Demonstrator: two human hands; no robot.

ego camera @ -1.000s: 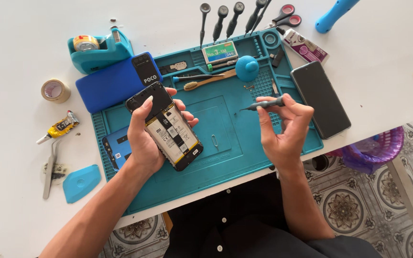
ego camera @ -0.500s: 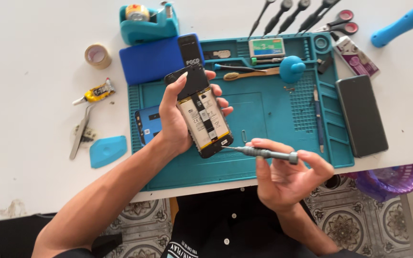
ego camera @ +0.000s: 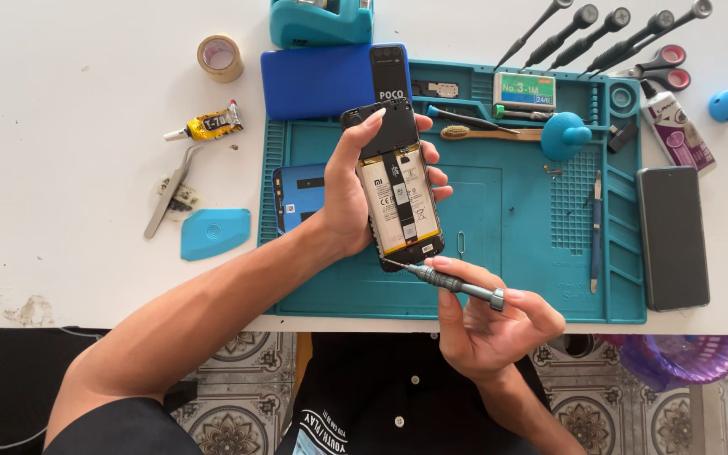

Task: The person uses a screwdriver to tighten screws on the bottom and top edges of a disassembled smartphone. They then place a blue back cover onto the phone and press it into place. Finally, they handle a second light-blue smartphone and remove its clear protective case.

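Observation:
My left hand (ego camera: 349, 194) grips an opened phone (ego camera: 398, 190) with its back cover off, the battery and inner parts facing up, held above the teal work mat (ego camera: 516, 253). My right hand (ego camera: 486, 324) holds a thin grey screwdriver (ego camera: 452, 285) near the table's front edge. The screwdriver's tip touches the phone's lower left corner.
On the mat lie a blue back cover (ego camera: 330, 80), a small blue part (ego camera: 297, 198), a brush (ego camera: 486, 132), a blue pen tool (ego camera: 596, 227) and a blue suction cup (ego camera: 564, 135). A black phone (ego camera: 672, 238) lies at the right. Tweezers (ego camera: 170, 200), glue tube (ego camera: 206, 126), tape roll (ego camera: 219, 56), blue pick (ego camera: 215, 233) sit left. Screwdrivers (ego camera: 600, 29) lie at the back.
The view has shifted. My right hand has brought the screwdriver in from the right, and its tip now meets the phone's lower corner. The left hand keeps its hold on the phone.

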